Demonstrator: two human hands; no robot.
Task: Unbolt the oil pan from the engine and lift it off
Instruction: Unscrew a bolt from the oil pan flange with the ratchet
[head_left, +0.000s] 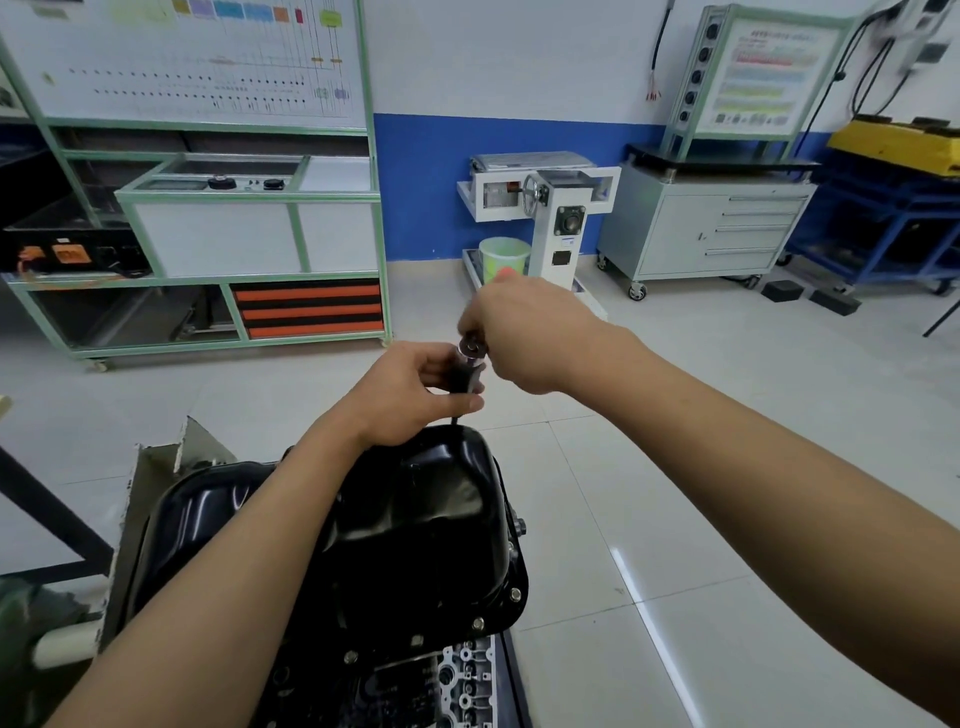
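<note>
A glossy black oil pan (431, 525) sits bottom-up on the engine (457, 680), with several bolts showing along its right and near flange. Above the pan's far edge my left hand (410, 395) grips a black-handled ratchet tool (467, 369) that stands upright, its thin shaft reaching down behind the pan rim. My right hand (524, 338) is curled over the tool's round metal head, fingers pinching it from above. The shaft's lower end is hidden behind the pan.
A green-framed training bench (218, 218) stands at the back left. A white engine stand (550, 208) with a green bucket (504, 257) is straight ahead, a grey drawer cabinet (717, 228) at back right. A white tiled floor (701, 467) lies to the right.
</note>
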